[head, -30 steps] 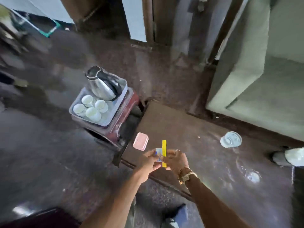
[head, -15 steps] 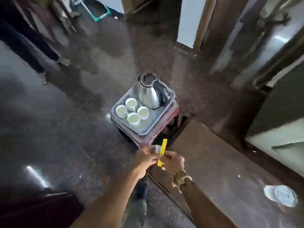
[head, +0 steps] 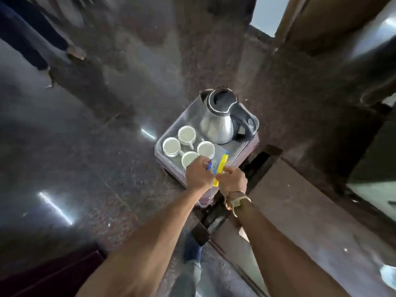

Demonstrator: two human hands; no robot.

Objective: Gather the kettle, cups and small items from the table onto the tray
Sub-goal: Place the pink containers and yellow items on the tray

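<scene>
Most of the view is dark speckled floor [head: 96, 157], with the brown desk [head: 310, 221] running off to the lower right. Beyond the desk's far corner stands a low reddish stool [head: 252, 144] carrying the grey tray [head: 158, 146]. On the tray's far side the steel kettle [head: 217, 123] stands upright, its black handle turned to the right. Four white cups [head: 186, 133] sit close together on the left half of the tray, all mouth up (the nearest one is partly hidden behind a hand).

Both hands meet over the tray's near corner. The left hand [head: 198, 175] has its fingers curled, pinching a pale packet [head: 217, 156] with blue print that juts out toward the cups. The right hand [head: 233, 182], with a gold wristwatch [head: 235, 199] on its wrist, pinches a yellow strip [head: 220, 168] standing on edge between the two hands. Whether packet or strip touches the tray cannot be told.
</scene>
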